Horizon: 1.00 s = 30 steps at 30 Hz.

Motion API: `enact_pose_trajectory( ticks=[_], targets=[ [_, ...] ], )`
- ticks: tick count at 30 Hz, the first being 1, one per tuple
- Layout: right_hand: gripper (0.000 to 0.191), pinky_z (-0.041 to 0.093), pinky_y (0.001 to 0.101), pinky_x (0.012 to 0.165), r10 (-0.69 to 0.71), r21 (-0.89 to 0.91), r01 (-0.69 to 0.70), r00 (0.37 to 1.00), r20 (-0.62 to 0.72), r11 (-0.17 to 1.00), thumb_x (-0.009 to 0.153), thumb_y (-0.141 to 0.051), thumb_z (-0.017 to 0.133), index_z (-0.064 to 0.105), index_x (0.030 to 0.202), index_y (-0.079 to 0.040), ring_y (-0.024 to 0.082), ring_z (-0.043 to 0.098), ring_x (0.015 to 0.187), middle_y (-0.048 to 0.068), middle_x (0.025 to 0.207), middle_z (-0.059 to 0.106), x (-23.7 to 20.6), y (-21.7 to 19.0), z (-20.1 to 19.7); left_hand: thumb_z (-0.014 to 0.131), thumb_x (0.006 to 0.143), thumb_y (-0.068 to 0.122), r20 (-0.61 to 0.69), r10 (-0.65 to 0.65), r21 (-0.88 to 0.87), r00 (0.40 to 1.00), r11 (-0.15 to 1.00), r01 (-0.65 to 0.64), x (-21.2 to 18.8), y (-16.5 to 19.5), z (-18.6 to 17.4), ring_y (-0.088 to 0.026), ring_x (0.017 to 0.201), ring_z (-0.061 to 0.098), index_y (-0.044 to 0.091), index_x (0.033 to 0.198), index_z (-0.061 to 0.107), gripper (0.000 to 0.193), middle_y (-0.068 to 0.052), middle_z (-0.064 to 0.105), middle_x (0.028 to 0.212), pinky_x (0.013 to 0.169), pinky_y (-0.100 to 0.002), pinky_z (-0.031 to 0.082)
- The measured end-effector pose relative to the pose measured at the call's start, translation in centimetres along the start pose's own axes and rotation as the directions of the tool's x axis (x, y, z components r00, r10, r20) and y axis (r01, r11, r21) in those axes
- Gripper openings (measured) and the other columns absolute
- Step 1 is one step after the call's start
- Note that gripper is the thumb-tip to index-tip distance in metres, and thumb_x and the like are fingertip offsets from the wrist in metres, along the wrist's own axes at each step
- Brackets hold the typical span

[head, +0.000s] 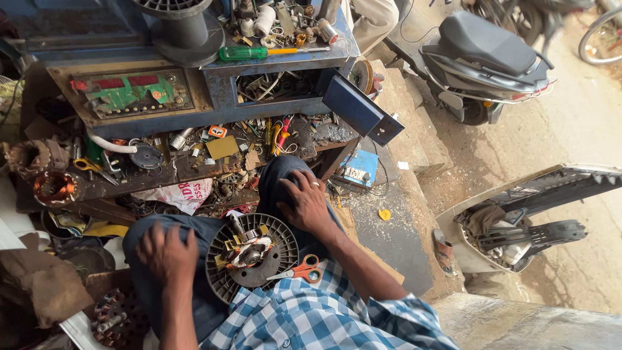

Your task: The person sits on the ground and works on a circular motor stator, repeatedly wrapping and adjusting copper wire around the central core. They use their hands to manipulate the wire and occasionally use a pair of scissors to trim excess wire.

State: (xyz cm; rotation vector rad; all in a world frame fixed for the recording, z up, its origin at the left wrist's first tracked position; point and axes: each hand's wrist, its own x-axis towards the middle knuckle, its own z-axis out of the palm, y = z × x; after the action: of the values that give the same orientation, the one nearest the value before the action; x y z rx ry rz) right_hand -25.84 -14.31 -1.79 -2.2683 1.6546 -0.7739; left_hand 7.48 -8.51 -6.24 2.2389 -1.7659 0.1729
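Setting: Street-side repair stall, seen by me from above; cluttered blue workbench (285, 104) ahead of my knees, dusty ground and stone steps to the right.
Motor part: round ribbed fan-like disc (251, 256) with copper windings and yellow slips at its hub, lying in my lap between both knees.
Scissors: orange-handled scissors (299, 270) resting on the disc's right lower edge, blades pointing left toward the hub.
Right hand: my right hand (304, 202) lies flat on the right knee, fingers spread and loose, a ring on one finger; it grips nothing and sits just beside the disc's rim.
Left hand: my left hand (167, 254) rests on the left knee, fingers curled down over the dark trousers, holding nothing; slightly blurred.
Shirt: blue and white checked shirt (311, 317) at the bottom edge.
Bench top: green-handled screwdriver (259, 52) lying across it, a big grey spool (184, 29) to its left.
Lower shelf: loose tools, wire scraps and a copper-wound stator (53, 188) at far left.
Farther out: parked scooter (479, 61) upper right, a detached scooter body panel (518, 220) on the ground.
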Motion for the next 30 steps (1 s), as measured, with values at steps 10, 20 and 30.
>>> enact_pose_trajectory(
  ticks=[10, 20, 30],
  targets=[
    [0.064, 0.02, 0.0767, 0.112, -0.092, -0.247, 0.171, 0.949, 0.303, 0.954, 0.077, -0.056, 0.076, 0.07, 0.127, -0.015, 0.047, 0.028, 0.147, 0.018, 0.152, 0.047, 7.1, 0.3, 3.9, 0.069, 0.074, 0.036, 0.167, -0.024, -0.001, 0.986, 1.0, 0.025, -9.0, -2.2, -1.1, -0.042, 0.157, 0.024, 0.022, 0.151, 0.055, 0.079, -0.013, 0.035, 0.169, 0.123, -0.068, 0.02],
    [0.047, 0.017, 0.0654, 0.122, -0.122, -0.094, 0.137, 0.981, 0.15, 0.986, 0.082, -0.042, 0.077, 0.073, 0.121, -0.016, 0.043, 0.026, 0.153, 0.009, 0.158, 0.047, 2.6, 0.4, 2.2, 0.059, 0.082, 0.077, 0.2, -0.121, -0.007, 0.972, 0.992, 0.125, -2.8, -1.8, -1.1, -0.056, 0.151, 0.013, 0.019, 0.157, 0.043, 0.096, -0.02, 0.017, 0.171, 0.108, -0.08, 0.023],
    [0.055, 0.017, 0.0633, 0.122, -0.049, 0.123, 0.03, 0.987, 0.153, 0.992, 0.097, -0.034, 0.063, 0.054, 0.15, -0.023, 0.052, 0.012, 0.156, 0.018, 0.17, 0.023, -10.4, 1.5, -1.5, 0.066, 0.081, 0.07, 0.355, -0.233, 0.115, 0.905, 0.972, 0.205, 4.7, -2.5, -1.0, -0.053, 0.147, 0.023, 0.028, 0.155, 0.048, 0.087, -0.013, 0.021, 0.17, 0.111, -0.073, 0.028]
  ],
)
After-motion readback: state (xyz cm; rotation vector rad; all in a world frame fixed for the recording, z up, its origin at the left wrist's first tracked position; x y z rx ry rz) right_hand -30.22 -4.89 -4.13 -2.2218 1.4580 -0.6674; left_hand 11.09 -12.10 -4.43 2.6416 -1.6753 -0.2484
